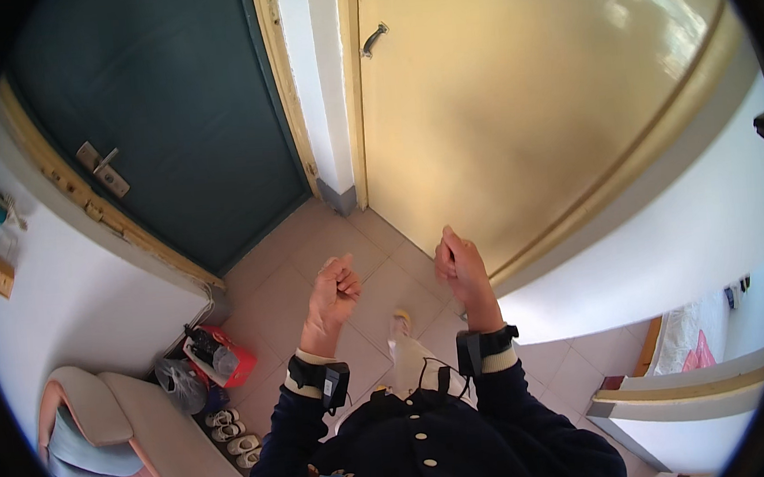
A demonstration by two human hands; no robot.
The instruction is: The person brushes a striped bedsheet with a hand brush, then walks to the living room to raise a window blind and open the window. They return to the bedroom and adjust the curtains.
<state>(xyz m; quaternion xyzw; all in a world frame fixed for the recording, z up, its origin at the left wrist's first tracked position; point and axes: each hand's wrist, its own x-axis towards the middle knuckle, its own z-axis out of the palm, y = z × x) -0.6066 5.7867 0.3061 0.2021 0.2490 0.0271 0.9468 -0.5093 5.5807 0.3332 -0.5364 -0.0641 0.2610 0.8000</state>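
Both of my hands are raised in front of me over the tiled floor (292, 285). My left hand (334, 292) is curled into a loose fist with nothing visible in it. To its right, my right hand (460, 264) is also closed, thumb on top, and looks slightly blurred; no object shows in it. Beyond it stands a cream door (499, 133) with a small dark pull handle (375, 39). Farther left is a dark green door (161, 121) with a metal lever handle (105, 169). Neither hand touches a door.
At the lower left are a beige sofa (170, 439), a red bag (231, 360), a grey plastic bag (180, 386) and several light shoes (236, 435). A white wall (651, 282) curves along the right, with a doorway past it showing a pink item (700, 354).
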